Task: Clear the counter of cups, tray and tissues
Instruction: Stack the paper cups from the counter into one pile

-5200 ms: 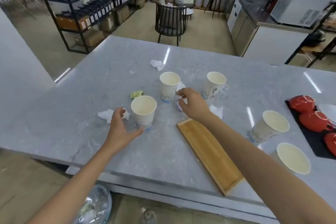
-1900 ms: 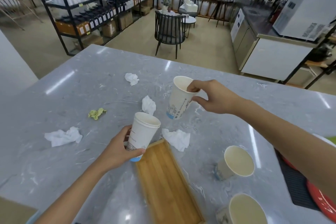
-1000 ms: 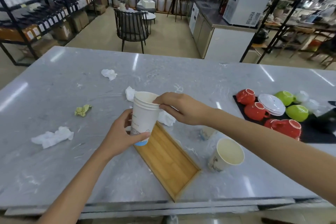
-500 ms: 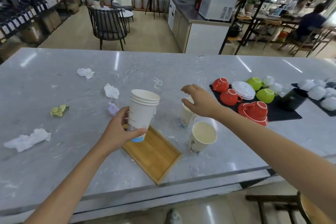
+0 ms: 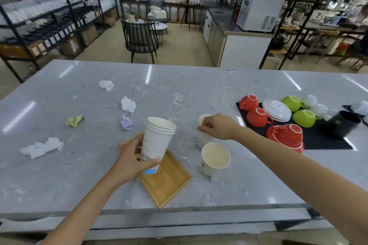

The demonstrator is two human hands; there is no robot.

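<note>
Head view: a grey marbled counter [image 5: 199, 89] fills the middle, its near edge running across the bottom. The left hand [image 5: 129, 162] grips a stack [image 5: 157, 143] of nested paper cups by the lower wall, fingers and thumb wrapped round it, held tilted above the near-left end of a wooden tray [image 5: 167, 181] that lies on the counter at an angle. The right hand [image 5: 217, 127] reaches over a far cup [image 5: 203, 133] standing on the counter, fingertips pinching its rim. Just nearer stands another open cup [image 5: 215, 159], upright, apart from the hand and just right of the tray.

Crumpled tissues are scattered over the left half: a white one [image 5: 106, 85] far back, a second white one [image 5: 128, 104] nearer, a lilac wad [image 5: 127, 123] just behind the stack, a yellow-green wad [image 5: 75, 121] to the left, and a flattened white tissue [image 5: 41, 147] near the left edge.

At right a black mat [image 5: 322, 143] carries red cups [image 5: 258, 117], green cups [image 5: 303, 117], white saucers [image 5: 276, 110] and a black jug [image 5: 341, 127].

Beyond the counter lies a beige floor with a dark slatted chair [image 5: 140, 41], black shelving [image 5: 51, 16] with bottles and boxes at left and along the back wall, and a white machine [image 5: 262, 4] on a steel cabinet at right.
</note>
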